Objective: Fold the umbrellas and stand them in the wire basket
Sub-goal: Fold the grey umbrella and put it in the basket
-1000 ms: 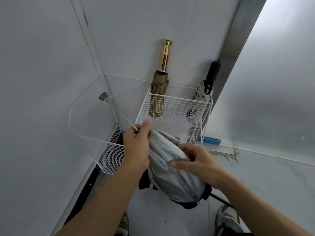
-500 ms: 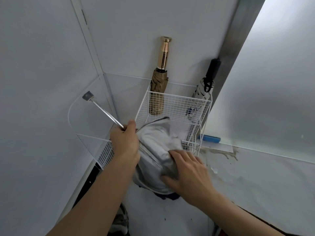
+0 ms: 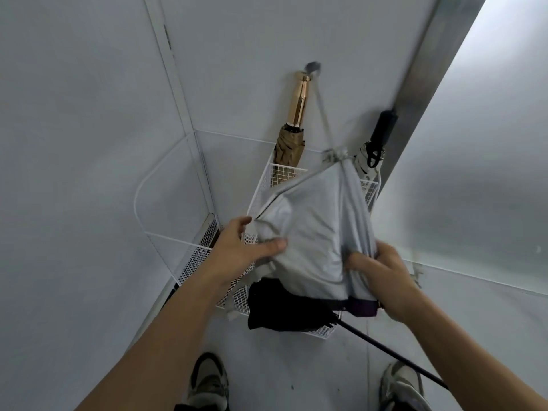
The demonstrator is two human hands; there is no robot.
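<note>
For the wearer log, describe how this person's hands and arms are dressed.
The left hand and right hand are bare: no gloves, and no ring is visible. Both forearms are uncovered down to the picture's edge, with no sleeve in view. No watch or band plainly shows at either wrist.

Left hand [image 3: 237, 250] spread, fingers [image 3: 238, 223] straight; right hand [image 3: 382, 274] curled, pinching grey umbrella [image 3: 314, 226].
</note>
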